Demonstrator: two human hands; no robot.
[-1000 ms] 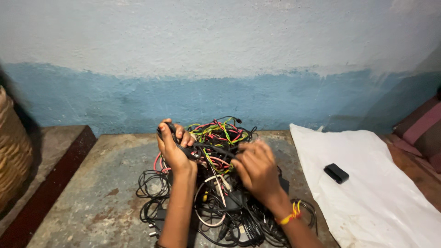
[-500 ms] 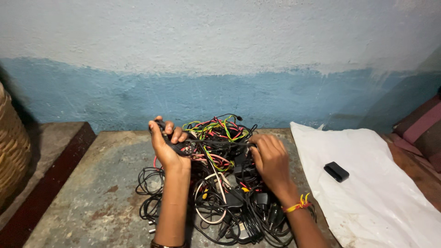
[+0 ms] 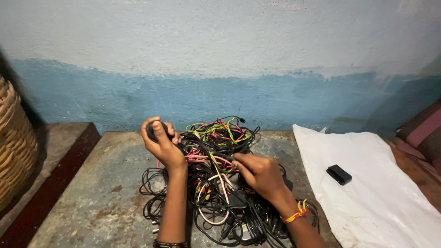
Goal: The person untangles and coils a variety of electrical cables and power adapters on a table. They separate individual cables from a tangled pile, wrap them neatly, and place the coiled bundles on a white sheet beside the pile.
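The left hand (image 3: 161,142) is clenched around a black cable (image 3: 202,150) running rightward to the right hand's (image 3: 259,173) pinching fingertips (above the tangled wire pile (image 3: 216,183)).

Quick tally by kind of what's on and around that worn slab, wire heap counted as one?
Tangled heap of black, red, green and white wires: 1
Small black rectangular box: 1
White plastic sheet: 1
Woven cane basket: 1
Total: 4
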